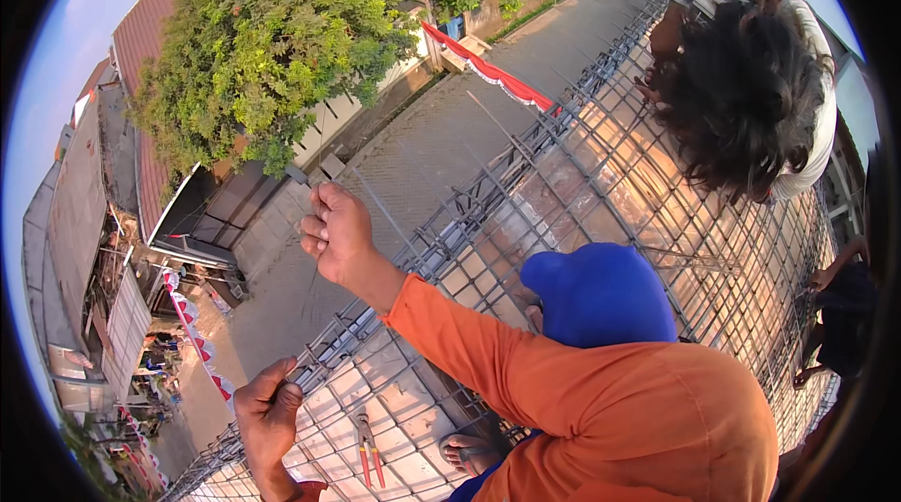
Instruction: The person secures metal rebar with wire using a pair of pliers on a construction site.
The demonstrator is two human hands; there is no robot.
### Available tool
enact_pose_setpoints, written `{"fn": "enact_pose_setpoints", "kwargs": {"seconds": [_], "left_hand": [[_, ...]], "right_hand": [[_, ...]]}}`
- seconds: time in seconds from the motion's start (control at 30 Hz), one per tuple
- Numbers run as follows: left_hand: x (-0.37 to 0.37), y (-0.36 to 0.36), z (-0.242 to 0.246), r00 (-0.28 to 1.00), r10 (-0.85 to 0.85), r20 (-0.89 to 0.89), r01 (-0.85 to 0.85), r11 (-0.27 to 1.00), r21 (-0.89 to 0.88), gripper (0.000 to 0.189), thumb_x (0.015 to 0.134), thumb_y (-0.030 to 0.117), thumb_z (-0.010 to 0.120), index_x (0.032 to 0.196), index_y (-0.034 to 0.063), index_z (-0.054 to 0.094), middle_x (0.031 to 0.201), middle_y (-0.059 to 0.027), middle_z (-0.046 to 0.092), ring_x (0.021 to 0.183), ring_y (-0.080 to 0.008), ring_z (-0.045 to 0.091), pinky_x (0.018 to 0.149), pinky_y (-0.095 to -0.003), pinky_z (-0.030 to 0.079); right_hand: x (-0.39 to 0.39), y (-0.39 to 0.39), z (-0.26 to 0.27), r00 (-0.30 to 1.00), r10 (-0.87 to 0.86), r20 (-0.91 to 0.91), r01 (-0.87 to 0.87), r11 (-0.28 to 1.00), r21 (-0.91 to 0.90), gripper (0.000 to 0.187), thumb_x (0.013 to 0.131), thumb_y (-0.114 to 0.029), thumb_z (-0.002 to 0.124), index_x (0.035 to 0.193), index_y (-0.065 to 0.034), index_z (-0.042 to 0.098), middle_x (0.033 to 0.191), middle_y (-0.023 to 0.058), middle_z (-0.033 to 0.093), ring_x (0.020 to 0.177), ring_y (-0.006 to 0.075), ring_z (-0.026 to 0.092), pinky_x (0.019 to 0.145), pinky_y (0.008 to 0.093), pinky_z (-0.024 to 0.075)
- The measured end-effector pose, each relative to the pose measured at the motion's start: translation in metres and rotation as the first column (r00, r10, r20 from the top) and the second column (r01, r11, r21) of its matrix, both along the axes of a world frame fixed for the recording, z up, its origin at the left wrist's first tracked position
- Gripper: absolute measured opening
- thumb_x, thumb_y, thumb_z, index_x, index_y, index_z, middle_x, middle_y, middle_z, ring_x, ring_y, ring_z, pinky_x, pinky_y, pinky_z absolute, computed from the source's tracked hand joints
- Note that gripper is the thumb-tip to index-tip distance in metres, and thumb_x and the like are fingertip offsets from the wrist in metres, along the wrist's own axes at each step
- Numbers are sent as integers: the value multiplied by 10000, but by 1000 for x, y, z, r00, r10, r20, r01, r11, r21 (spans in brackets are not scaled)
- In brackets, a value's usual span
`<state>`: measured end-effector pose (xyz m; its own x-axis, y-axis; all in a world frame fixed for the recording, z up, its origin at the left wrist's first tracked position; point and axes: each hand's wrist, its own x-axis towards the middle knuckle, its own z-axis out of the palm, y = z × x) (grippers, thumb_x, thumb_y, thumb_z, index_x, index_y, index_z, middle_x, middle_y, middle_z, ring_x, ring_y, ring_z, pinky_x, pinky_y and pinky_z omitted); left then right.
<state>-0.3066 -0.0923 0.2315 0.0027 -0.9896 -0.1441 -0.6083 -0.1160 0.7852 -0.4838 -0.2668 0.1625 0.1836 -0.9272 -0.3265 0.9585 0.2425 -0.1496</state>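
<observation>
My left hand [269,412] rises from the lower left edge, fingers curled in and thumb beside them. I see nothing in its grip, though a thin thing could be hidden there. It is in front of the outer edge of a steel reinforcing mesh [401,379]. My right hand is out of view. A pair of end-cutting nippers [366,449] with red and yellow handles lies on the mesh, to the right of my left hand. A co-worker in an orange shirt [633,403] and blue cap [605,294] reaches left, with a curled hand [339,231] above mine.
Another person [746,94] bends over the mesh at upper right; a further person [838,312] is at the right edge. Rebar ends [493,118] stick out past the edge. The paved street [422,143] lies below. Red-white bunting [493,73] hangs alongside.
</observation>
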Motion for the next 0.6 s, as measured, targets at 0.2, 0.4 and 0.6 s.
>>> {"fn": "enact_pose_setpoints", "kwargs": {"seconds": [0.2, 0.4, 0.6], "left_hand": [[31, -37, -20, 875, 347, 338, -133, 843, -521, 199, 887, 54, 586, 1037, -50, 665, 888, -153, 689, 775, -210, 635, 718, -310, 488], [-13, -21, -44, 943, -230, 241, 173, 956, 237, 161, 850, 91, 633, 972, 8, 697, 702, -127, 669, 631, -197, 622, 596, -309, 474], [20, -18, 10, 995, 87, -48, -91, 993, -81, 143, 912, 105, 596, 933, -11, 678, 664, 4, 574, 560, -59, 433, 515, -228, 358]], "right_hand": [[7, 15, 15, 993, 74, 95, -71, 997, -37, 152, 936, -178, 459, 788, -154, 485, 591, -73, 318, 447, 58, 253, 414, 242, 209], [-5, 6, 6, 993, 105, 54, -99, 989, -114, 175, 959, -201, 467, 791, -160, 487, 592, -75, 317, 452, 57, 275, 413, 237, 221], [-23, -16, -15, 978, -54, 203, 54, 999, 4, 166, 971, -208, 449, 820, -153, 490, 584, -74, 342, 447, 56, 316, 401, 232, 260]]}}
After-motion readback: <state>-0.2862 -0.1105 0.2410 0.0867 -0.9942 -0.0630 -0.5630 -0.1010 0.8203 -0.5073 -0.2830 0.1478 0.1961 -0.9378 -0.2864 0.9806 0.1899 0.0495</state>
